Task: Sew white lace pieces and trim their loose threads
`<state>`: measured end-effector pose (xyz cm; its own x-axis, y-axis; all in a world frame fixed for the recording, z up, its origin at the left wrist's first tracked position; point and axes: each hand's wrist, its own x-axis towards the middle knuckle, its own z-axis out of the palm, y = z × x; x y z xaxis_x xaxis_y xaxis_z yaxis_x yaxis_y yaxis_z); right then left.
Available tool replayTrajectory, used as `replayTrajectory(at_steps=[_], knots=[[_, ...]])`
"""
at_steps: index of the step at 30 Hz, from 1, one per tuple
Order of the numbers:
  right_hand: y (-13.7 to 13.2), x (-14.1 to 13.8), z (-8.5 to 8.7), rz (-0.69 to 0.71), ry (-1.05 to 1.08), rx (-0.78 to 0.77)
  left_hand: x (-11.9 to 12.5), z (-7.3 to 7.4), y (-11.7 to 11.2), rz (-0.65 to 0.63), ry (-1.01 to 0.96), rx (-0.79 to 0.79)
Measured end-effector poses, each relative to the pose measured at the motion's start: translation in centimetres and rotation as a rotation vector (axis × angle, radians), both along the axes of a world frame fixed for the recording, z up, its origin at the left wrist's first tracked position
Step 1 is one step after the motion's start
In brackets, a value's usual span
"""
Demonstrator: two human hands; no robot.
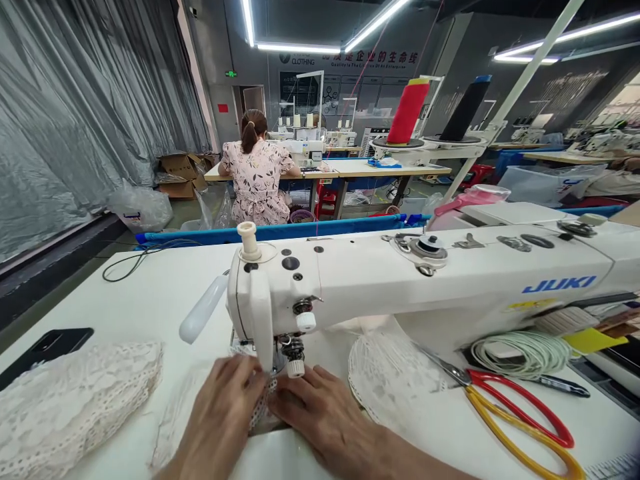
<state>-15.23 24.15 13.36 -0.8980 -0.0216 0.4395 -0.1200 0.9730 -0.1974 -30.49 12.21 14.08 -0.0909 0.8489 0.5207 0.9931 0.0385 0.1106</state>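
My left hand [225,400] and my right hand [323,410] are close together at the head of a white sewing machine [360,287]. Between them lies a strip of white eyelet lace fabric [259,411], right by the needle area. The fingers of my left hand curl down onto this lace from the left. On the other side my right hand is bent, its thumb and fingertips on the lace edge. The fingertips and the needle are partly hidden. Another gathered lace piece [385,373] rests under the machine arm.
Scissors with red and yellow handles [520,407] lie at right, beside a coil of pale cord [523,350]. At left are more lace pieces [80,407], a dark phone [47,347] and a translucent white tube-like object [203,310]. A person [257,173] sits at another machine ahead.
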Motion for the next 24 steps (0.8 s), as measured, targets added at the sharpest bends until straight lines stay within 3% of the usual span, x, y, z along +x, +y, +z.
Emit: replayTrajectory(at_steps=[4,10,18,24], knots=[[0.4,0.4,0.0,-0.028,-0.019,-0.087,0.6,-1.6,-0.4,-0.031,0.038,-0.029],[0.5,0.4,-0.1,-0.01,-0.02,-0.021,0.3,-0.9,0.0,0.005,0.16,0.119],[0.5,0.3,-0.1,0.004,-0.001,0.103,0.9,-1.3,-0.3,0.038,0.266,0.074],[0.4,0.2,0.0,-0.004,0.014,0.132,1.2,-2.4,-0.9,0.062,0.152,0.083]])
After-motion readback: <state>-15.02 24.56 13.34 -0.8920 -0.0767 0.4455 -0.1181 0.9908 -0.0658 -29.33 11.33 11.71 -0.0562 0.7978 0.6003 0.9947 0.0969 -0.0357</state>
